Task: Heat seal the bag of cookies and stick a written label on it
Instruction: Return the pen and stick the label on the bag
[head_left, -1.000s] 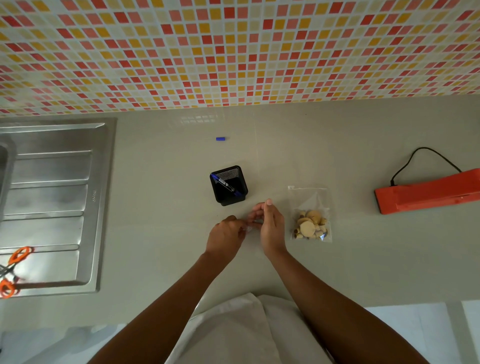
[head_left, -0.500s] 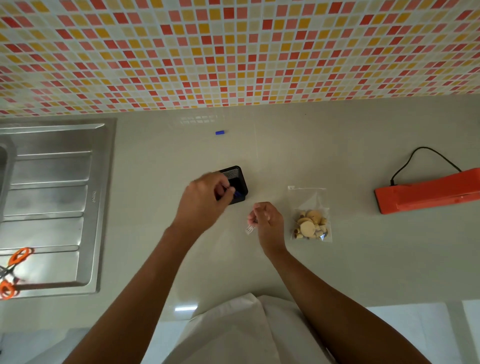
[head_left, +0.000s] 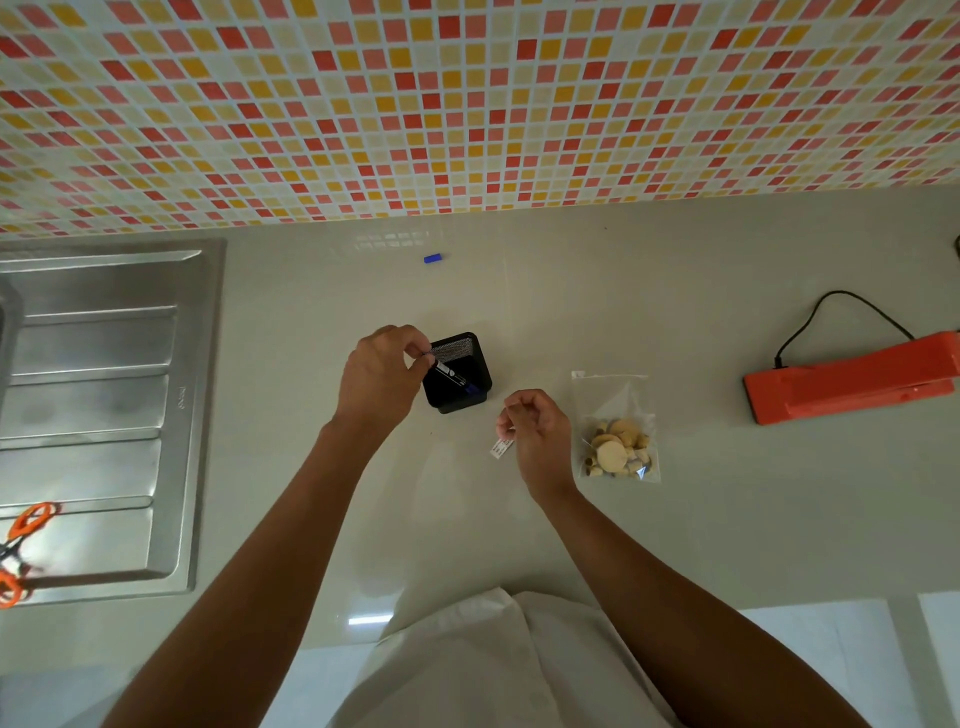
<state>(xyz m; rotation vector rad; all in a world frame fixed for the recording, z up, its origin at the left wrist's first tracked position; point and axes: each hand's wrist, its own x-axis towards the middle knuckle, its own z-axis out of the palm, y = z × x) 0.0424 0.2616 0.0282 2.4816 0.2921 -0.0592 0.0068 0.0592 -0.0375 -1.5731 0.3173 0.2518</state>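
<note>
Pale bench (head_left: 675, 545) backed by a wall of red, orange and yellow mosaic tile (head_left: 467, 104). A steel sink drainboard (head_left: 93, 415) is set into the bench at far left, with orange-handled scissors (head_left: 21, 551) lying on its near corner. An orange heat sealer (head_left: 852, 379) lies at far right, its black cord (head_left: 841, 306) looping behind it toward the wall.

The bag of cookies (head_left: 615, 428), clear plastic, lies flat on the bench between the sealer and the right hand, well apart from the sealer and just beside the hand; the cookies sit at its near end and its far end is empty.

A black mesh pen holder (head_left: 460, 374) stands near the bench centre. The left hand (head_left: 382, 371) is at the holder's left rim, its grip closed by thumb and fingertips on the upper end of a pen (head_left: 451, 375) that slants down into the holder.

The right hand (head_left: 537, 434) is raised between holder and bag, its grip curled and pinching a small white label (head_left: 501, 448) that hangs from the fingertips; marks show on the label but cannot be read.

A small blue cap (head_left: 432, 258) lies alone near the wall.
</note>
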